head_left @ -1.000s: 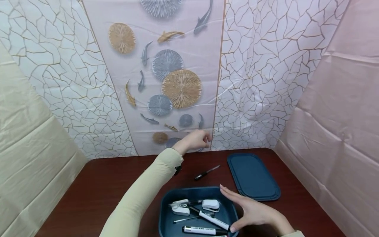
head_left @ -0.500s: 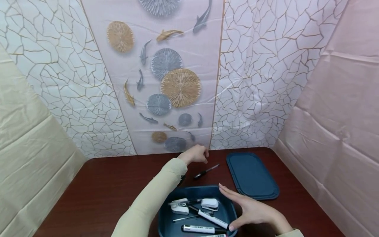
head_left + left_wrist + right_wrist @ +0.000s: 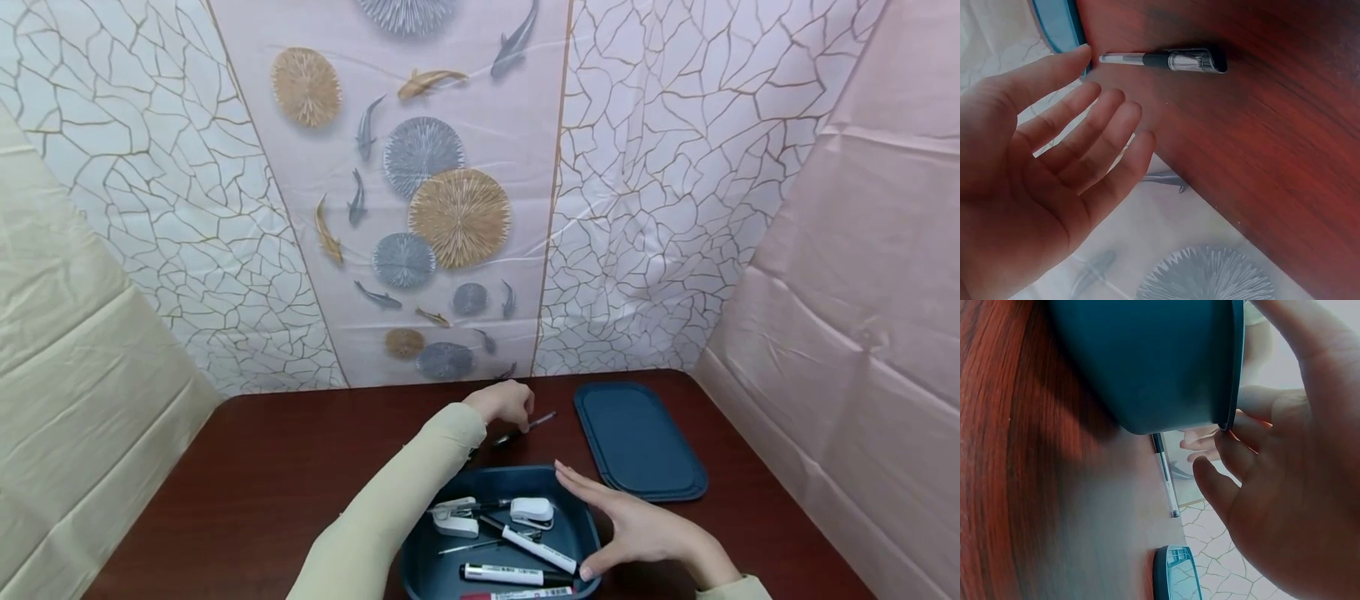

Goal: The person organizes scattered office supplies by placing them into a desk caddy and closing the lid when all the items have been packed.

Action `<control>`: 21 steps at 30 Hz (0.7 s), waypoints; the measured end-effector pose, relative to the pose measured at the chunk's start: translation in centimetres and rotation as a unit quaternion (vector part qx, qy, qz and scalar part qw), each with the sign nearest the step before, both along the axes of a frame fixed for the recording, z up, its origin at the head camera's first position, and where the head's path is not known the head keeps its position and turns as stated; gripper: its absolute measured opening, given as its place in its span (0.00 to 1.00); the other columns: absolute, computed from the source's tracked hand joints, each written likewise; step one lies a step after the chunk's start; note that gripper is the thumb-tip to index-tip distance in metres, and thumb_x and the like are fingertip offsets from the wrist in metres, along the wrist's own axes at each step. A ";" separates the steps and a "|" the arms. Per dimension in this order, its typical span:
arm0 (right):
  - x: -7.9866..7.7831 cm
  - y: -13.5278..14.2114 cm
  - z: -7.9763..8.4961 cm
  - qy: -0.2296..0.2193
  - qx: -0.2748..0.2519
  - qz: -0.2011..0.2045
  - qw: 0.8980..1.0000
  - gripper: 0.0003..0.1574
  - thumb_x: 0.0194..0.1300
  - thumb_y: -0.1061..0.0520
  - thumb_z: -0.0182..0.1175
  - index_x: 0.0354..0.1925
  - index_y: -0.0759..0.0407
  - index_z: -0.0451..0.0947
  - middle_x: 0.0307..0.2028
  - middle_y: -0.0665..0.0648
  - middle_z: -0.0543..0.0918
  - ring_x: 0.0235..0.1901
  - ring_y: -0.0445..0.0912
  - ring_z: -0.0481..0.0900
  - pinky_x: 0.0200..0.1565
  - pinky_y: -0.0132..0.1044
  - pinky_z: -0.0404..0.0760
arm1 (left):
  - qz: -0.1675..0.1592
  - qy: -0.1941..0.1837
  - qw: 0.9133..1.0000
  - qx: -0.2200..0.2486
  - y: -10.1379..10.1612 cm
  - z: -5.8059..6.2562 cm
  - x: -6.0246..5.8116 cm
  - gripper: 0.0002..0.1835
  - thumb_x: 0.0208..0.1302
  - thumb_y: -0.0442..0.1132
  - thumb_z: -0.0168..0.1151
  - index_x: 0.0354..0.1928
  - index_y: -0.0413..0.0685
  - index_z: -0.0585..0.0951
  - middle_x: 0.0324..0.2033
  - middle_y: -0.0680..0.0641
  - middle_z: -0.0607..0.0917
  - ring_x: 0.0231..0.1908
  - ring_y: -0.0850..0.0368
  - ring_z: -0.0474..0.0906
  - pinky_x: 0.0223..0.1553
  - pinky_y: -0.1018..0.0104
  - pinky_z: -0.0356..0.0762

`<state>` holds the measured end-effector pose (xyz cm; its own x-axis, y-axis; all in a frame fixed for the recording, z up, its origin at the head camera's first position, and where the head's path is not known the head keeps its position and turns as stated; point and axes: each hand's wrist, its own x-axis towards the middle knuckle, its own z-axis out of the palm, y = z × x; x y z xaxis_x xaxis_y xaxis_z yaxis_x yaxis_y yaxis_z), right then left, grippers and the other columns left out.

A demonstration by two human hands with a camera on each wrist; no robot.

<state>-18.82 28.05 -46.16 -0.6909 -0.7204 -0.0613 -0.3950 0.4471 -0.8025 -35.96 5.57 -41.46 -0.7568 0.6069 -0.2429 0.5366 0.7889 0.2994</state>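
Observation:
My left hand (image 3: 507,402) reaches over a gel pen (image 3: 543,418) lying on the table behind the box. In the left wrist view the pen (image 3: 1197,61) shows its black cap and clear barrel, just beyond the loosely bent fingers, and the palm holds nothing. At the front, a dark blue box (image 3: 498,482) has my right hand (image 3: 637,533) at its right side, thumb and fingers spread along the rim. Those fingertips touch the rim of the box (image 3: 1154,369) in the right wrist view. Inside lie white staplers (image 3: 531,510), pens and markers (image 3: 510,575).
A flat blue lid (image 3: 641,442) lies on the table to the right of the pen. The dark red wooden table (image 3: 247,500) ends at a patterned cloth backdrop (image 3: 637,208). Pale cloth walls (image 3: 847,333) stand at both sides.
My left hand has come down from in front of the backdrop to the pen, now partly covering it. The right hand has stayed at the box's rim.

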 end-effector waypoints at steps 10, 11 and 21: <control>-0.1 0.1 0.0 -0.011 -0.002 0.005 1.000 0.63 0.64 0.52 0.71 0.82 0.49 0.40 0.80 0.56 0.40 0.76 0.45 0.45 0.67 0.42 0.64 | -0.004 -0.012 0.999 -0.029 0.5 -0.6 -0.4 0.07 0.64 0.39 0.71 0.41 0.49 0.82 0.31 0.53 0.80 0.28 0.59 0.73 0.32 0.64 0.72; 0.0 0.1 0.0 -0.013 -0.001 0.004 1.000 0.62 0.65 0.52 0.70 0.82 0.49 0.40 0.80 0.56 0.40 0.76 0.45 0.45 0.67 0.42 0.64 | -0.001 -0.017 0.999 -0.028 0.4 -0.7 -0.5 0.08 0.65 0.39 0.71 0.42 0.49 0.82 0.31 0.53 0.80 0.28 0.59 0.73 0.31 0.64 0.72; 0.0 0.0 0.0 -0.026 0.005 -0.004 1.000 0.63 0.64 0.51 0.71 0.82 0.46 0.41 0.80 0.53 0.41 0.76 0.49 0.44 0.66 0.42 0.64 | 0.037 -0.071 0.997 0.003 -0.6 -2.0 -1.7 0.14 0.63 0.40 0.73 0.24 0.52 0.77 0.21 0.53 0.75 0.22 0.57 0.68 0.22 0.65 0.65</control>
<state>-18.79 28.06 -46.20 -0.6922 -0.7142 -0.1037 -0.3496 0.4576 -0.8176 -37.67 4.97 -43.44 -0.7573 0.5526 -0.3480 0.4287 0.8227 0.3734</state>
